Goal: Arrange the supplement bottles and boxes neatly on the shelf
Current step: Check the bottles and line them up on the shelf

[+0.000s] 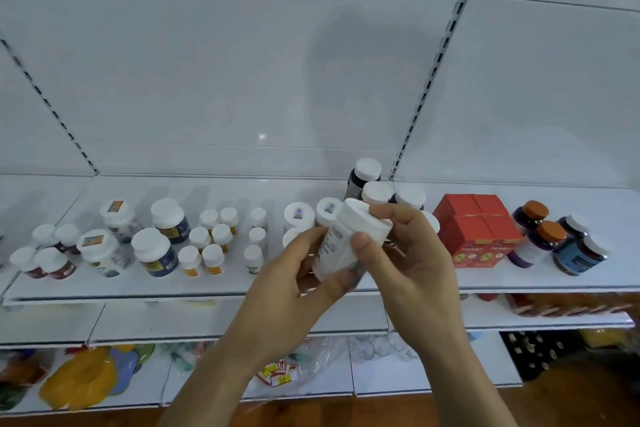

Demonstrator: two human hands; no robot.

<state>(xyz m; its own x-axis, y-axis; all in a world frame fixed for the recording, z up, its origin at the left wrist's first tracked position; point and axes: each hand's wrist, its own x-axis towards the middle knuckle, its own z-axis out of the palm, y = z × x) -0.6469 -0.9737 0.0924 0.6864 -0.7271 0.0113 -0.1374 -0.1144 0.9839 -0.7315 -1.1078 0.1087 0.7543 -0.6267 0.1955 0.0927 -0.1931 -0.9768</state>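
Two bare hands meet in front of a white metal shelf point(221, 284), the left hand point(294, 274) cupping the base of a white plastic supplement bottle with a wide white cap point(349, 239) while the right hand point(408, 253) curls fingers and thumb round its top, holding it tilted above the shelf's front edge. Much of the stock already stands in tidy files: small white-capped bottles point(211, 243) at left and centre, red cardboard boxes point(478, 232) squared together at right, orange-lidded purple jars point(540, 232) beside them. By the look of it, the job is well advanced, with the held bottle not yet placed. Open shelf shows behind the rows and in gaps between groups, likely enough room to set it down near the dark white-capped bottles point(374, 184) behind the hands.
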